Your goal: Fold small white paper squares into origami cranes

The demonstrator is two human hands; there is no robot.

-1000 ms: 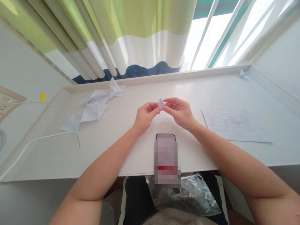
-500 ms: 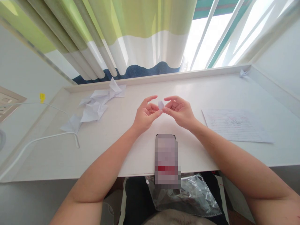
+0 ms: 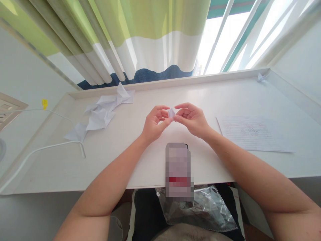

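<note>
A small folded white paper piece (image 3: 171,112) is held up between my two hands, above the middle of the white desk. My left hand (image 3: 155,124) pinches its left side and lower edge, thumb below and fingers behind. On the other side my right hand (image 3: 192,119) grips the lower right of the paper with the thumb, its index finger curved over above. Both thumb tips nearly meet at the bottom of the piece. A phone (image 3: 178,167), blurred by large pixels, lies below my hands at the desk's front edge.
Several folded white papers (image 3: 100,117) lie at the left. A lined, written sheet (image 3: 253,134) is at the right, and a small folded paper (image 3: 262,77) sits in the far right corner. A white cable (image 3: 50,146) crosses the left side. A clear plastic bag (image 3: 210,207) rests on the lap.
My left index finger has come down and in against the paper piece, which has tilted and shifted slightly left. My right hand has hardly moved.
</note>
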